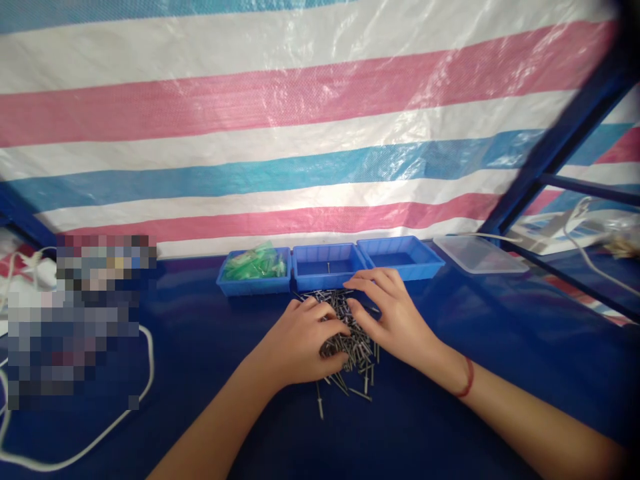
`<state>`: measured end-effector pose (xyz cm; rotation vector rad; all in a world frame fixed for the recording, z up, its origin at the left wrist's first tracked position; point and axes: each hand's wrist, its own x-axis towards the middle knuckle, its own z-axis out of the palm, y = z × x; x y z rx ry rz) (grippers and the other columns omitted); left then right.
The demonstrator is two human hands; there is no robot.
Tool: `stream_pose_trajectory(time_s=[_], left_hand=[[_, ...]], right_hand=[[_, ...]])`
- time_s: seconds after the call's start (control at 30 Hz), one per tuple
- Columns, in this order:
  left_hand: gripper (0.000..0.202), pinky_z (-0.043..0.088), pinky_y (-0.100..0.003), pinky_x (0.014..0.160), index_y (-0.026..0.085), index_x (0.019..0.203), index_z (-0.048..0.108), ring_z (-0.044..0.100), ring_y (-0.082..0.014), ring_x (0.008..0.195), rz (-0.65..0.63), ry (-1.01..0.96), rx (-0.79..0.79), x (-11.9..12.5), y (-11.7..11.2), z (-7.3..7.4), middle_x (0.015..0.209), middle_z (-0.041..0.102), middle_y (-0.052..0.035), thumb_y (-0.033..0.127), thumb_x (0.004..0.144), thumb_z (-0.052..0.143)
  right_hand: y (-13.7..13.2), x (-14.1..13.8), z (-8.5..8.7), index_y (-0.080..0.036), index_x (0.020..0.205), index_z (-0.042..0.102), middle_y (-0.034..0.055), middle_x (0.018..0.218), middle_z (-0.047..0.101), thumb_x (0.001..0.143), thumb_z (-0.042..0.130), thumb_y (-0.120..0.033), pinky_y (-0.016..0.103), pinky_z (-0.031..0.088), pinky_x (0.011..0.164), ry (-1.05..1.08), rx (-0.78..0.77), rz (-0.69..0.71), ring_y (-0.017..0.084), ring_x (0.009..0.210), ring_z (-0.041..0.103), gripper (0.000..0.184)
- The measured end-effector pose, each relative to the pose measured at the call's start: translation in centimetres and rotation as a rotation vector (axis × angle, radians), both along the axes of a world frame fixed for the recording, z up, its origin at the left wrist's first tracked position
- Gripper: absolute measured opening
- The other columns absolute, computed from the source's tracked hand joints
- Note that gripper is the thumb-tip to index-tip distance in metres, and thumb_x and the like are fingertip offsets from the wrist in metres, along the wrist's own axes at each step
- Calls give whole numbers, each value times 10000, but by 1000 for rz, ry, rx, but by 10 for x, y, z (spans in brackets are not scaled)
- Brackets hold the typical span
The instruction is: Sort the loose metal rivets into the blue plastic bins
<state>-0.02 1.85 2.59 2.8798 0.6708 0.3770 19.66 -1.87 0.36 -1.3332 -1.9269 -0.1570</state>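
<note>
A pile of thin metal pop rivets and nail-like pins [357,350] lies on the blue table. My left hand [305,340] rests against the pile's left side, its fingers curved and thumb apart from them. On the far right side, my right hand [393,313] has its fingers spread over the edge of the heap. Neither hand shows a piece gripped in it, though the fingertips partly cover the metal. One rivet [320,403] lies loose in front of the pile. Just behind it stands the middle blue tray [313,275], with a single pin inside.
Green plastic packets [255,263] fill the left blue tray [253,287]. The right blue tray [415,272] sits beside the middle one, and a clear plastic lid [480,255] lies farther right. A white cable [150,360] loops across the left. Behind hangs a striped sheet [300,107].
</note>
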Motion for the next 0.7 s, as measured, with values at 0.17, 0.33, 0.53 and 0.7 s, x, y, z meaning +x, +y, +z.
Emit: stream_pose_trajectory(time_s=[0.17,0.33,0.53,0.7], left_hand=[[115,335,-316,767,245,900,646,528,-185,937,-35,33,50,2,-1,-2,959,614,-1,346,862,607],[185,322,-319,753,220,892,636,535,-172,910,-25,58,142,3,-3,-5,933,619,-14,351,929,510],[222,355,-324,804,191,932,599,536,-169,929,60,-54,156,7,-5,-6,1015,605,-39,303,970,412],[188,397,-294,791,193,916,572,566,-154,927,129,-249,-40,9,-5,0,984,615,-27,259,965,402]], right_hand=[[-5,-4,-2,-208,1059,615,100,1069,600,863,527,-219,463,425,909,-8,-11,90,269,1040,515,215],[-6,-7,-5,-203,1021,616,97,1055,600,859,543,-210,443,433,892,3,-7,141,260,1020,521,178],[-7,-8,-2,-206,969,591,83,997,630,822,511,-136,437,447,867,25,-65,208,255,981,553,181],[-5,-7,-3,-222,1019,594,88,1057,643,882,503,-219,442,455,876,40,-165,252,253,1013,573,165]])
